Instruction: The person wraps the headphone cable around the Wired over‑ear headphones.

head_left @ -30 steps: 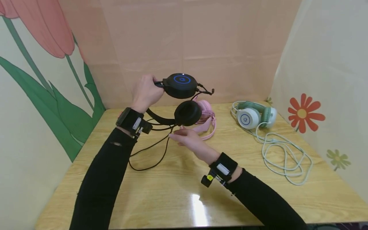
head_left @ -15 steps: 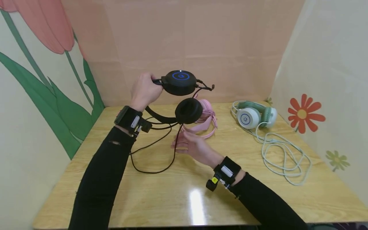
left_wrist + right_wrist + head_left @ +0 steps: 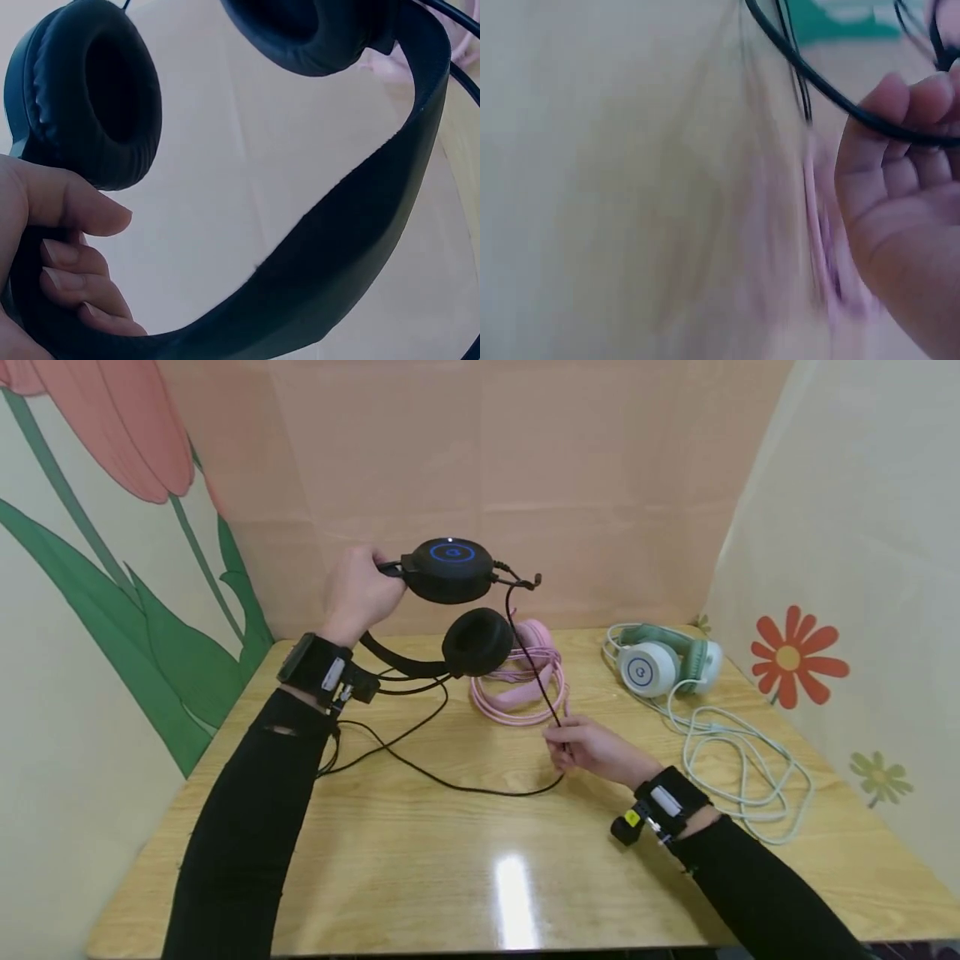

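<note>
Black over-ear headphones (image 3: 450, 583) with a blue ring logo hang in the air above the table, tilted on their side. My left hand (image 3: 362, 593) grips their headband close to the upper ear cup; the left wrist view shows its fingers curled round the band (image 3: 330, 247). From the upper cup a thin black cable (image 3: 529, 658) runs down to my right hand (image 3: 592, 750). Those fingers are curled round the cable, which crosses them in the right wrist view (image 3: 855, 112). Past the right hand, the cable loops back left over the table.
Behind the black headphones lie pink headphones (image 3: 534, 639) with a coiled pink cable. Green and white headphones (image 3: 651, 667) rest at the right back, their pale cable (image 3: 738, 785) spread in loops toward the front. Backdrop walls stand behind and on both sides of the wooden table (image 3: 420, 877).
My right hand has moved right, opened briefly, then taken hold of the black cable and drawn it out to the right. The left hand and headphones have shifted slightly left and up.
</note>
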`<state>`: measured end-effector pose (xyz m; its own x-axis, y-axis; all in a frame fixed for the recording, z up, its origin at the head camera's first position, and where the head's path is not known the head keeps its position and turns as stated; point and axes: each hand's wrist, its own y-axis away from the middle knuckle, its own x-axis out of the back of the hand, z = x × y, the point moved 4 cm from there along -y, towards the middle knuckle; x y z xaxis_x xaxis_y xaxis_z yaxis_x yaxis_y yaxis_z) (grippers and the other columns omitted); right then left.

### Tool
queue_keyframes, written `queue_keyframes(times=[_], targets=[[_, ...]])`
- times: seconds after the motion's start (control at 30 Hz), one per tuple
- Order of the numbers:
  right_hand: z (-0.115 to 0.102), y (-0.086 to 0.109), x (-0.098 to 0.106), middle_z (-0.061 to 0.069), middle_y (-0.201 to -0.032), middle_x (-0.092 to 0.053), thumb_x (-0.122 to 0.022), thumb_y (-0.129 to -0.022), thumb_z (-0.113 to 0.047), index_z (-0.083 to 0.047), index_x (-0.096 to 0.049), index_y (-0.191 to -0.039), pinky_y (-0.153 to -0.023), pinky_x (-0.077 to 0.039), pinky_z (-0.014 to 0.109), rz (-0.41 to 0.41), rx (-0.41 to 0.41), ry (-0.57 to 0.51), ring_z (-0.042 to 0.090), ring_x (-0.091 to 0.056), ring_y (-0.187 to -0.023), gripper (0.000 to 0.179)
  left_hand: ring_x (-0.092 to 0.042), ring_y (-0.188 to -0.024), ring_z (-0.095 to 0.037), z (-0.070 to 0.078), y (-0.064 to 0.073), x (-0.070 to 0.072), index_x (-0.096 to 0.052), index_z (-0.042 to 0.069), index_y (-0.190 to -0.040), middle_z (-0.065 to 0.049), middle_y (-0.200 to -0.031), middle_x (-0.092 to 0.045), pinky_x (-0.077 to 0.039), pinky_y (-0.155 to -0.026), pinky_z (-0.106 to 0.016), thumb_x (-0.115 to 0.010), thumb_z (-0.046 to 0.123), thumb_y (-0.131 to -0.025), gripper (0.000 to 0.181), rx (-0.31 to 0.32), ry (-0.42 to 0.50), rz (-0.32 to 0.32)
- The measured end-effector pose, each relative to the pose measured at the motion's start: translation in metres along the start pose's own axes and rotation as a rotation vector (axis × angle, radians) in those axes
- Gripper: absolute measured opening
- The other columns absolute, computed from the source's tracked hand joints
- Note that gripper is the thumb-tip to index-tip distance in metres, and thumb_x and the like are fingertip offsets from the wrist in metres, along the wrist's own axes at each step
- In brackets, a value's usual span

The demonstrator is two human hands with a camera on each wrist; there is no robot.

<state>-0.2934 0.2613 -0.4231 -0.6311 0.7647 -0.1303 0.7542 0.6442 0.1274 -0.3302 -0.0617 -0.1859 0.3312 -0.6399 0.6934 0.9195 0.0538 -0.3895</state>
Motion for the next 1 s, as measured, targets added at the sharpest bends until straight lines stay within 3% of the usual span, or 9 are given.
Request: queue_keyframes(times=[0.13,0.33,0.43,0.5,0.57,0.67,0.77,0.87,1.0], targets=[[-0.002,0.031,0.047,0.003,-0.067,-0.041,-0.041,-0.101,-0.012,-0.004,-0.051,-0.081,-0.072,-0.048,0.039,0.002,0.011,0.061,0.017,-0.043,-0.061,0.024,-0.049,-0.070,-0.023,-0.005,0.000,0.004,-0.057,0.005,-0.086,-0.006,-0.082,-0.053,-0.035,-0.056,-0.032,-0.059,0.022,-0.082,0.017,-0.005,-0.001,-0.002],[-0.007,0.068,0.092,0.011,-0.067,-0.042,-0.044,-0.099,-0.015,0.007,-0.044,-0.079,-0.070,-0.049,0.043,0.098,0.007,0.435,0.026,-0.049,-0.064,0.030,-0.050,-0.069,-0.024,-0.014,-0.002,0.005,-0.057,0.006,-0.084,-0.007,-0.081,-0.053,-0.035,-0.056,-0.032,-0.059,0.020,-0.080,0.015,-0.014,-0.023,0.011],[-0.009,0.082,0.102,0.015,-0.068,-0.037,-0.040,-0.101,-0.013,0.010,-0.042,-0.081,-0.075,-0.050,0.049,0.080,0.038,0.381,0.035,-0.042,-0.063,0.030,-0.050,-0.068,-0.024,-0.018,-0.002,0.004,-0.058,0.006,-0.083,-0.007,-0.080,-0.054,-0.035,-0.056,-0.032,-0.059,0.022,-0.081,0.016,-0.004,-0.015,0.016],[-0.010,0.091,0.109,0.017,-0.070,-0.032,-0.034,-0.102,-0.009,0.012,-0.043,-0.087,-0.065,-0.047,0.049,0.059,0.081,0.234,0.037,-0.032,-0.064,0.028,-0.050,-0.067,-0.024,-0.019,-0.002,0.004,-0.058,0.006,-0.082,-0.007,-0.079,-0.054,-0.034,-0.055,-0.032,-0.059,0.023,-0.081,0.017,0.003,-0.011,0.019],[-0.012,0.100,0.117,0.015,-0.071,-0.032,-0.031,-0.103,-0.008,0.012,-0.048,-0.092,-0.054,-0.036,0.044,0.079,0.113,0.168,0.035,-0.027,-0.064,0.029,-0.050,-0.067,-0.024,-0.020,-0.001,0.004,-0.058,0.006,-0.082,-0.007,-0.079,-0.055,-0.034,-0.055,-0.032,-0.059,0.023,-0.082,0.017,0.006,-0.004,0.021],[-0.018,0.108,0.124,0.008,-0.066,-0.036,-0.037,-0.103,-0.017,0.006,-0.058,-0.101,-0.051,-0.022,0.042,0.209,0.127,0.301,0.027,-0.027,-0.056,0.031,-0.050,-0.066,-0.024,-0.021,0.000,0.003,-0.059,0.006,-0.082,-0.007,-0.078,-0.055,-0.035,-0.055,-0.032,-0.059,0.024,-0.082,0.018,0.010,-0.002,0.018],[-0.034,0.108,0.113,0.001,-0.062,-0.036,-0.047,-0.100,-0.027,-0.003,-0.063,-0.101,-0.046,-0.027,0.037,0.365,0.121,0.630,0.019,-0.032,-0.050,0.029,-0.050,-0.066,-0.024,-0.021,0.001,0.000,-0.058,0.005,-0.082,-0.007,-0.078,-0.054,-0.035,-0.055,-0.032,-0.060,0.024,-0.082,0.018,0.019,0.011,0.008],[-0.061,0.100,0.080,-0.001,-0.063,-0.043,-0.051,-0.098,-0.026,-0.011,-0.067,-0.099,-0.050,-0.033,0.032,0.445,0.193,0.912,0.015,-0.037,-0.053,0.022,-0.049,-0.064,-0.024,-0.019,0.002,-0.007,-0.058,0.004,-0.081,-0.007,-0.076,-0.053,-0.035,-0.055,-0.032,-0.059,0.022,-0.082,0.018,0.020,0.039,-0.002],[-0.104,0.082,0.018,-0.005,-0.064,-0.048,-0.055,-0.096,-0.016,-0.016,-0.069,-0.095,-0.050,-0.034,0.027,0.400,0.389,1.143,0.009,-0.038,-0.051,0.014,-0.050,-0.065,-0.024,-0.013,0.005,-0.015,-0.058,0.004,-0.083,-0.007,-0.076,-0.054,-0.036,-0.055,-0.032,-0.059,0.020,-0.081,0.016,0.016,0.048,-0.012]])
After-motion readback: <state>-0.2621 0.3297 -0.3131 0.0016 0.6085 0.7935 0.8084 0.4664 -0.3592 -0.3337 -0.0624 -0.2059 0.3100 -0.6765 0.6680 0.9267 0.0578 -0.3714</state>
